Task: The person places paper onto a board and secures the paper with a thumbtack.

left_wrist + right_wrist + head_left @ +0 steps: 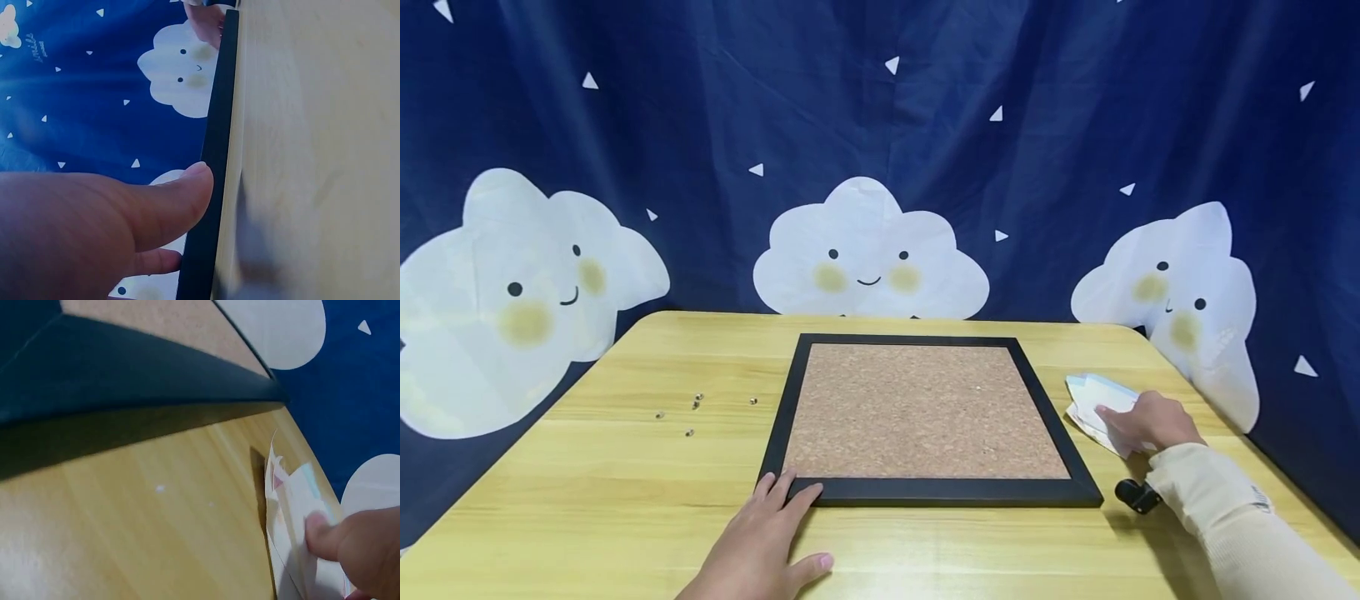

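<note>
- At the lower middle of the head view, the left hand [758, 537] is spread, its fingers laid on the near left corner of the black frame [955, 492]; nothing is gripped by it.
- The frame is judged stiff and smooth, of modest weight, and best taken by opposite sides of its rim.
- At the right of the view, the papers [1097, 396] are pinched by the right hand [1156, 423], the thumb pressed flat on top; the grip beneath is mostly hidden.
- The papers are judged light, limp and easily creased, with layers liable to slide; a broad pinch near an edge is favoured, with the whole stack caught.
- Inside the frame, at the centre, the cork panel [917, 408] is judged softer and liable to crumble, so pressure on it is better avoided.
- At centre left, small metallic pieces [689, 432] are scattered on the counter [625, 500]; fingertips would be needed for them.
</note>
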A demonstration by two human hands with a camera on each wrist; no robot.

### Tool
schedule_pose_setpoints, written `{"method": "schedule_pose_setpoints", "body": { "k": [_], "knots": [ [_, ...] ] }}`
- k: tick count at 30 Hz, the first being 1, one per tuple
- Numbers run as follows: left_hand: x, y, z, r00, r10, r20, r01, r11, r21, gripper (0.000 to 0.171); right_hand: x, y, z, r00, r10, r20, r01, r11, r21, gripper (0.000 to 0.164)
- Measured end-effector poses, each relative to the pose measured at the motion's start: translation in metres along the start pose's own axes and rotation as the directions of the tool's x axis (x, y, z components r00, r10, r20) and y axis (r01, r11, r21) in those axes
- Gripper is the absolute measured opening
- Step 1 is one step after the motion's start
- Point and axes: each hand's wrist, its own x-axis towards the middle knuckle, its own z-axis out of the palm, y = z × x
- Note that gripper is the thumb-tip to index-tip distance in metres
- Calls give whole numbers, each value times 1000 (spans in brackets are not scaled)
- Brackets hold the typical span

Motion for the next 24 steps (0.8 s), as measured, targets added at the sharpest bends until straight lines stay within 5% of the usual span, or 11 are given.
{"method": "schedule_pose_setpoints", "body": {
  "k": [14, 24],
  "knots": [
    [0, 0, 0, 1000, -14, 5, 14, 1000, -17, 76, -4, 2, 1, 991, 8, -135, -5, 1000, 21, 48],
    [1, 0, 0, 1000, -14, 21, 15, 1000, -21, 76, -3, -1, 2, 988, 28, -153, -22, 999, 44, 44]
  ]
}}
